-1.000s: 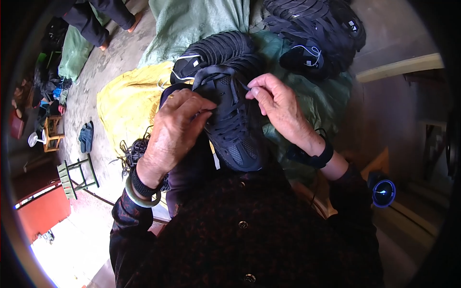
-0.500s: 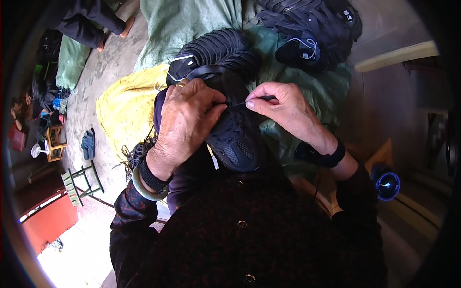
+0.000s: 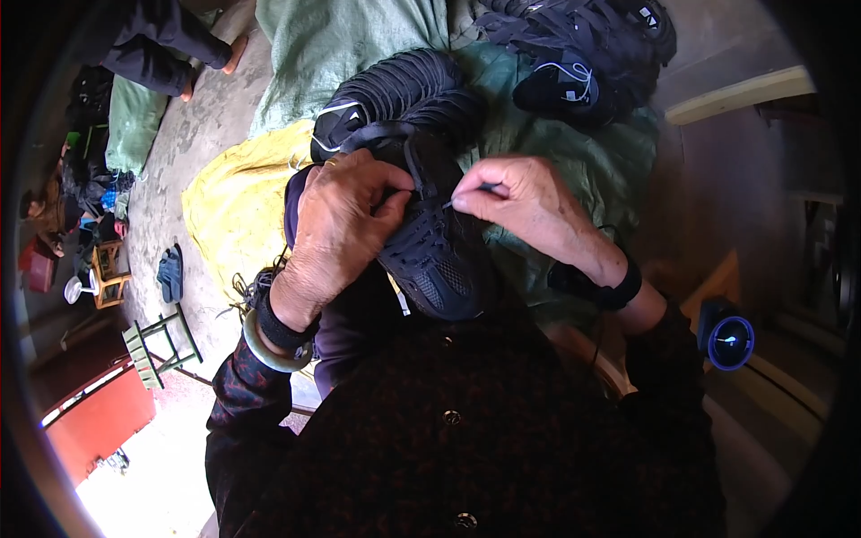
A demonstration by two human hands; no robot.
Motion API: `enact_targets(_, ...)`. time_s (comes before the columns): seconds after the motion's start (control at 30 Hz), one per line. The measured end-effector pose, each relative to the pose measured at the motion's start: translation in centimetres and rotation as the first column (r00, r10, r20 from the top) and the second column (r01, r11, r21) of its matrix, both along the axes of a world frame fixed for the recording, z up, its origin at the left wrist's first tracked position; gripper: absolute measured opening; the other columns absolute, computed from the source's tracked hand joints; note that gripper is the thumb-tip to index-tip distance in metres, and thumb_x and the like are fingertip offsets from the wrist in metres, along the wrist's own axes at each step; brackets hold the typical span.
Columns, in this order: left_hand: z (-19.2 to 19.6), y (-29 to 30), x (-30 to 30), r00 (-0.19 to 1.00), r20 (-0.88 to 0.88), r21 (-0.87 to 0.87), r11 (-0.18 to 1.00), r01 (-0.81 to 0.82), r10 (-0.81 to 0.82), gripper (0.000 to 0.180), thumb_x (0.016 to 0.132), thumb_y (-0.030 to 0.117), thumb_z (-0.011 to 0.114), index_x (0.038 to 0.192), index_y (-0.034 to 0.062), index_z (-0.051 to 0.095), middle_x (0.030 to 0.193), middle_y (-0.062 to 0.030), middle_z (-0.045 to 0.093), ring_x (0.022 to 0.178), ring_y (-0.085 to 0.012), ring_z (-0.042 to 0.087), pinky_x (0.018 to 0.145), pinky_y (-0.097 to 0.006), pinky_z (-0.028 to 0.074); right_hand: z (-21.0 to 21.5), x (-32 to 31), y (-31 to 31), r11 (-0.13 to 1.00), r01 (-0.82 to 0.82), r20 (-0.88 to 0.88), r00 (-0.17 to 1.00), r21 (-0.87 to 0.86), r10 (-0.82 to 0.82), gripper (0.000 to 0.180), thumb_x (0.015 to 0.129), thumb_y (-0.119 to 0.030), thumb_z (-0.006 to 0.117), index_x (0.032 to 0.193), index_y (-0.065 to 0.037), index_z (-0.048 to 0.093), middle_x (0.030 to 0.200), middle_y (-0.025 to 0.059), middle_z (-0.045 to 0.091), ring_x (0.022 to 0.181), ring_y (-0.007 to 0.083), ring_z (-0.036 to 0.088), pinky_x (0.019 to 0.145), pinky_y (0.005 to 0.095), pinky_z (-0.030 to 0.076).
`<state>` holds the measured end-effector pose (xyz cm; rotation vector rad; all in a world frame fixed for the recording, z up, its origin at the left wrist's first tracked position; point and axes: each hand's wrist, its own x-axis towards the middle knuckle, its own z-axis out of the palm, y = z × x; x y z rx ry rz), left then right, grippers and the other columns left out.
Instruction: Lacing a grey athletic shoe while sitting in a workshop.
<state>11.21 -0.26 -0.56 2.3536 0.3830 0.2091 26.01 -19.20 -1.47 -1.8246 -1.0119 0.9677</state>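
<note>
Lacing appears to be the step in hand. The black, mesh-toed lace-up shoe sits over my lap, toe toward me. My right hand pinches a thin, dark lace at the shoe's right edge; my left hand curls at the left edge, grip unclear. Threading next likely calls for precise tip alignment.

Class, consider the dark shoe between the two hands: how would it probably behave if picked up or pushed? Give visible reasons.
The dark shoe is probably fairly light and flexible at the front, since its toe shows mesh. It seems unlikely to roll, being long rather than round. Its laces would likely be floppy, as they look thin and bend across it.
</note>
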Motion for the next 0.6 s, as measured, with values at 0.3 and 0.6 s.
enact_targets(0.3,0.3,-0.1,0.6,0.999,-0.036,-0.015,1.000,0.009,-0.010,0.016,0.074,0.008,0.082,0.088,0.0081,0.076,0.076,-0.0059,0.063,0.069,-0.0199,0.063,0.061,-0.035,0.048,-1.6,-1.1,0.8,0.959,0.158,0.049,0.984,0.234,-0.174,0.008,0.091,-0.008,0.075,0.094,-0.002,0.073,0.083,-0.0019,0.066,0.068,0.0032,0.052,0.060,0.0232,0.043)
enact_targets(0.6,-0.6,-0.1,0.4,0.999,-0.023,0.062,0.997,0.036,-0.035,0.016,0.075,0.017,0.084,0.088,0.0113,0.076,0.077,-0.0038,0.065,0.079,-0.0265,0.066,0.078,-0.039,0.048,-2.4,-1.9,1.4,0.912,0.069,0.367,0.901,0.404,-0.231,0.016,0.085,-0.007,0.076,0.083,-0.002,0.061,0.074,0.0098,0.058,0.066,0.0288,0.063,0.060,0.0380,0.049)
